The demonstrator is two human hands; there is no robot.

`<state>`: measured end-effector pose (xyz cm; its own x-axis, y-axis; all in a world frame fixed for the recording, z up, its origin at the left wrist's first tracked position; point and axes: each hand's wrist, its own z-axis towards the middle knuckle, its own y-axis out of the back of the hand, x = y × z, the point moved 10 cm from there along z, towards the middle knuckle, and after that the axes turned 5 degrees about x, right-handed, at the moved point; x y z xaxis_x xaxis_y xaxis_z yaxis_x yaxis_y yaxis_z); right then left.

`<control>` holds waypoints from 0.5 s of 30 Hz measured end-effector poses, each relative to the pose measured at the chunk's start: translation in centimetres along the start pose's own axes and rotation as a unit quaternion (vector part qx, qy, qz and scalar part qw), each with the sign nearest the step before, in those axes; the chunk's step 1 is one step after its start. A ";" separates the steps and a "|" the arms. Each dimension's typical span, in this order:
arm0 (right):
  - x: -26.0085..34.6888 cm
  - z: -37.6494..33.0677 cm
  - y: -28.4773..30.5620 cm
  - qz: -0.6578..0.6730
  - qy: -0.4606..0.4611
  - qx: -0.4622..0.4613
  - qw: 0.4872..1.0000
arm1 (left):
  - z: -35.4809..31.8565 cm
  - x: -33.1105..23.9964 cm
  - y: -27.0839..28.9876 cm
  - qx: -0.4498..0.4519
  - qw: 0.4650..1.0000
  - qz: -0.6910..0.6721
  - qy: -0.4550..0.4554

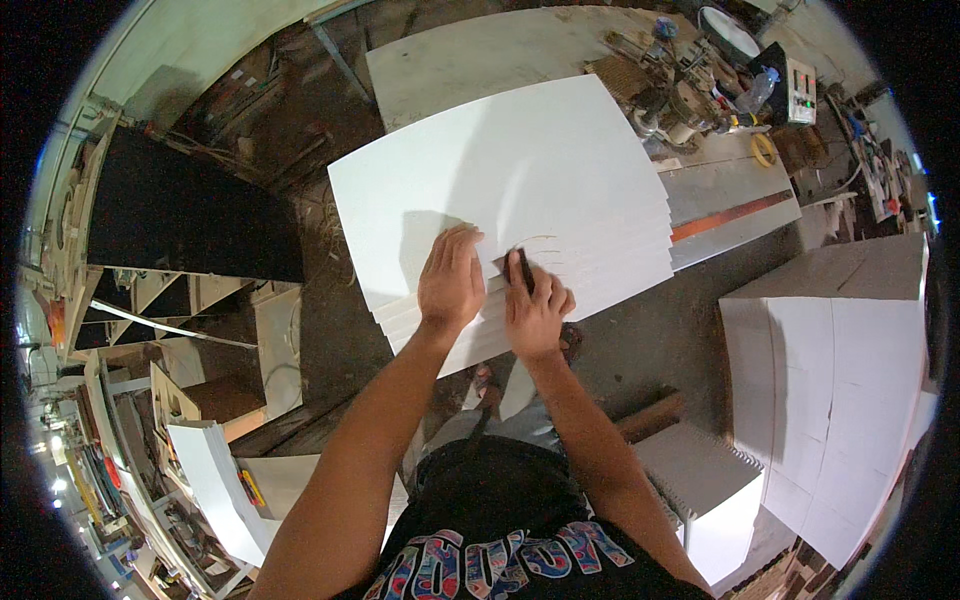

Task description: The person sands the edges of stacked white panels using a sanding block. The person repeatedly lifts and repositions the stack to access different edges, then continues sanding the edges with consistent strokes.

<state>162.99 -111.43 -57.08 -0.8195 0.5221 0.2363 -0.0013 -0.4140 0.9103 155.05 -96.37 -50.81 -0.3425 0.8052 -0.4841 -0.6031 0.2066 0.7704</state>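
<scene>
Flat and open, the left hand (451, 280) presses palm-down on the top sheet of a stack of white boards (520, 190) lying in front of the person; just beside it, the right hand (535, 305) is closed around a dark marker (524, 270), its tip on the same sheet. Farther right stands a tall stack of white panels (830, 380); a cluttered workbench (700, 90) lies beyond the boards.

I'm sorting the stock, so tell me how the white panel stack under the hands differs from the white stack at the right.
The panel stack under the hands lies flat and fanned, edges stepped; the stack at the right is a squared, much taller block. The left hand presses the first, and the right hand holds a dark pen on it; the second is untouched. Both are white.
</scene>
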 end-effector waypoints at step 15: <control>-4.9 -3.2 1.1 0.037 0.008 0.029 0.999 | 0.0 0.1 -0.1 0.017 1.000 -0.013 0.017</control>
<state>165.16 -116.87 -58.31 -0.8248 0.4795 0.2996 0.0929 -0.4078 0.9083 155.04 -96.31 -50.95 -0.3519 0.7804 -0.5169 -0.5871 0.2461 0.7712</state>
